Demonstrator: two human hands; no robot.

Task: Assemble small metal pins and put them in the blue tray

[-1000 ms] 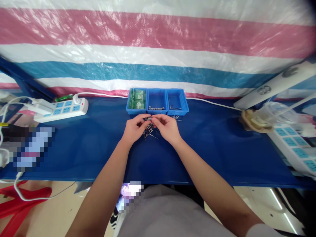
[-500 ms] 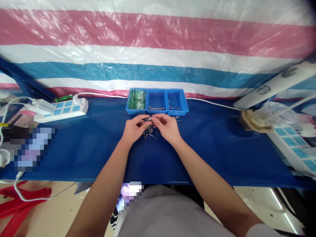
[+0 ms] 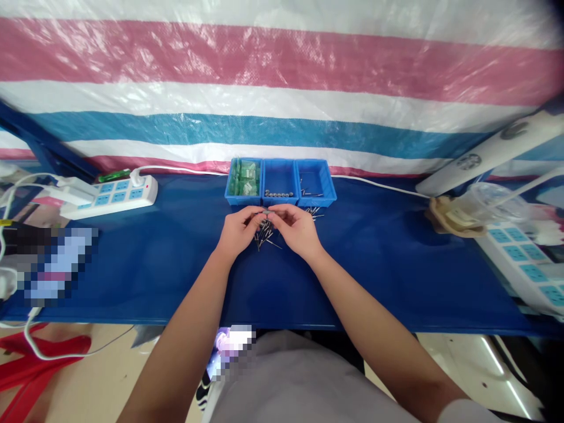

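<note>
My left hand (image 3: 240,230) and my right hand (image 3: 296,228) meet fingertip to fingertip over the blue table, just in front of three blue bins. Both pinch one small grey metal part (image 3: 265,212) between them. Under the hands lies a loose pile of thin metal pins (image 3: 265,237). The left bin (image 3: 244,178) holds green pieces. The middle bin (image 3: 280,179) has a row of small metal sleeves. The right bin (image 3: 314,182) holds a few pins, and more pins lie outside its front wall.
A white power strip (image 3: 112,196) with its cable lies at the left. At the right are a clear plastic cup (image 3: 489,202), a white lamp arm (image 3: 493,151) and another power strip (image 3: 526,264). A striped plastic sheet (image 3: 282,88) hangs behind the blue table (image 3: 388,270).
The hands stay together at the same spot; only the fingertips shift slightly around the small part.
</note>
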